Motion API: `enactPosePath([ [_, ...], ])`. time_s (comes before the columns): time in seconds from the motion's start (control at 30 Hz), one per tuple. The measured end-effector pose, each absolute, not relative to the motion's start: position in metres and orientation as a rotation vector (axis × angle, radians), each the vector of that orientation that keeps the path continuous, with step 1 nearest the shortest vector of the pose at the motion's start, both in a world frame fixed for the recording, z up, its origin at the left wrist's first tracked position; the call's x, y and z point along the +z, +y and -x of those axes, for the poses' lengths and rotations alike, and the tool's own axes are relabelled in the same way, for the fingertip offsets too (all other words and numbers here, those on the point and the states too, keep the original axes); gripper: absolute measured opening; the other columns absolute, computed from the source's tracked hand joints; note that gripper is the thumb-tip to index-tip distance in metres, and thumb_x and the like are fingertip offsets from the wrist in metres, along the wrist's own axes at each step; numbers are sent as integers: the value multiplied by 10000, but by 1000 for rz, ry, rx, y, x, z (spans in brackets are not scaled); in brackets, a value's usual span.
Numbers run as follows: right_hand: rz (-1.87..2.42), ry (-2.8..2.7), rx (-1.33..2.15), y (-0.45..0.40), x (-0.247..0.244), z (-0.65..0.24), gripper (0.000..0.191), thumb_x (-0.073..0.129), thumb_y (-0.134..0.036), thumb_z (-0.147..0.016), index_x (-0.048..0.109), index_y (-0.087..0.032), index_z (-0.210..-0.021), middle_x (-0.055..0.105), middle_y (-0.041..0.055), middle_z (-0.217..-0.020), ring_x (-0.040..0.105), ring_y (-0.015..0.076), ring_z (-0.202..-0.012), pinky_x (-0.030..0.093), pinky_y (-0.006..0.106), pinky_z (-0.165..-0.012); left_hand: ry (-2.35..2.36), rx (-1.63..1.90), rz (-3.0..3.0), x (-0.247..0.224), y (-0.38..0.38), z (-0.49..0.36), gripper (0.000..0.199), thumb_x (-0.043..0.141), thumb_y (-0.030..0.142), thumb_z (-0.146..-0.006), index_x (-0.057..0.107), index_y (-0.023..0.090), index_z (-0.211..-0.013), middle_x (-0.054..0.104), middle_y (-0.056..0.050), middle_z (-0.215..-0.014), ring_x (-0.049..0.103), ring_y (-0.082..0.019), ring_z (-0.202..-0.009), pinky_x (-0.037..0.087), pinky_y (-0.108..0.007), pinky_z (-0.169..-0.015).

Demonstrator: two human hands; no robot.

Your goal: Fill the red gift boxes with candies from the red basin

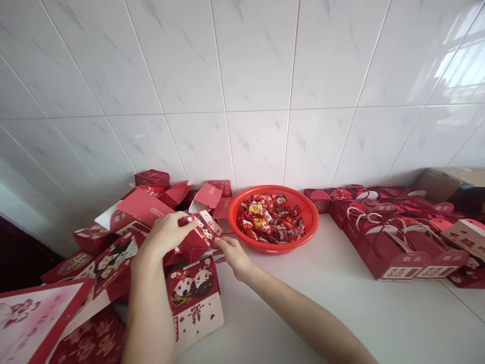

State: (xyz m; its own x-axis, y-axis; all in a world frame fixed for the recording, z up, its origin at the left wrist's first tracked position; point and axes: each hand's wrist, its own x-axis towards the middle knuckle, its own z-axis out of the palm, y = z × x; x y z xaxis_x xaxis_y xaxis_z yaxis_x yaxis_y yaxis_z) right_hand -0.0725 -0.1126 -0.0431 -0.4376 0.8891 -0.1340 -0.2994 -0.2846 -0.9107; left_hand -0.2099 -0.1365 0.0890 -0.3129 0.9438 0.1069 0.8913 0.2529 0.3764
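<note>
Between my two hands is a small red gift box [196,242] with cartoon figures printed on one face, tilted above the pile. My left hand [169,233] grips it from the left, thumb lying along its top edge. The fingers of my right hand [234,255] pinch its right edge. Beneath it lies a red and cream gift box [197,308] with a printed couple. Just right of my hands stands a red plastic basket [311,233] full of wrapped candies [271,217].
Several red boxes [146,205], some with raised flaps, are heaped at left. Rows of red handled boxes [390,247] with twine stand at right, near a brown cardboard box [454,177]. A tiled wall [257,146] closes off the back of the white counter [326,288].
</note>
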Motion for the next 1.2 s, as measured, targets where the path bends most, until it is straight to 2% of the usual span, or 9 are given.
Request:
enactPosePath([
  [0.17,654,-973,1814,-123,-18,70,427,802,-566,-649,625,-191,-752,678,36,-867,627,164,-809,510,277,-715,2318,803,-1744,101,-162,224,448,563,546,-756,649,230,-1060,740,-80,-1175,671,-339,-1104,517,-429,-948],
  [0.27,527,-967,1758,-126,3,56,457,831,-556,-619,681,-198,-859,713,39,-923,642,178,-835,530,312,-802,2090,990,-1780,101,-174,227,556,644,600,-709,614,256,-1145,699,-53,-1270,649,-321,-1158,526,-415,-980],
  [0.37,431,-1064,1618,-126,22,29,467,846,-508,-636,696,-208,-961,733,44,-1005,662,208,-913,526,352,-901,1733,943,-1753,101,-179,223,660,761,576,-685,587,281,-1249,699,-43,-1296,675,-296,-1142,572,-380,-936],
  [0.47,480,-1288,1452,-131,31,-11,399,832,-498,-689,659,-203,-896,721,42,-968,663,218,-896,545,365,-861,1512,909,-1762,103,-177,206,634,768,528,-750,590,268,-1300,692,-62,-1324,662,-291,-1191,571,-382,-967],
  [0.67,841,-1762,641,-163,9,-78,283,720,-444,-859,618,-194,-774,660,65,-921,617,181,-796,546,302,-709,1345,1128,-1922,98,-166,152,553,685,568,-841,623,229,-1274,692,-93,-1307,634,-302,-1222,539,-417,-1035],
  [0.77,927,-1868,138,-184,-11,-88,153,681,-349,-896,663,-198,-918,669,104,-997,652,213,-863,561,328,-727,1397,1064,-2025,88,-168,124,529,646,590,-875,639,229,-1261,684,-96,-1310,623,-308,-1234,522,-424,-1047],
  [0.87,910,-1873,-217,-201,-27,-84,170,700,-305,-887,650,-210,-1019,703,110,-971,685,247,-890,569,354,-731,1388,944,-2144,75,-174,103,613,650,629,-859,610,218,-1312,637,-121,-1373,593,-328,-1280,509,-419,-1049],
  [1.07,921,-1904,-203,-229,-33,-79,158,715,-330,-872,632,-223,-952,729,89,-871,700,235,-773,555,344,-666,1394,854,-2167,67,-193,91,997,730,679,-762,330,246,-1566,404,-157,-1608,372,-388,-1481,428,-470,-1132],
  [1.2,679,-2038,-124,-244,-30,-81,227,611,-450,-940,655,-232,-981,718,75,-841,681,215,-762,548,331,-674,1136,744,-2096,71,-193,84,900,717,629,-806,370,274,-1557,485,-127,-1562,479,-355,-1413,446,-454,-1119],
])
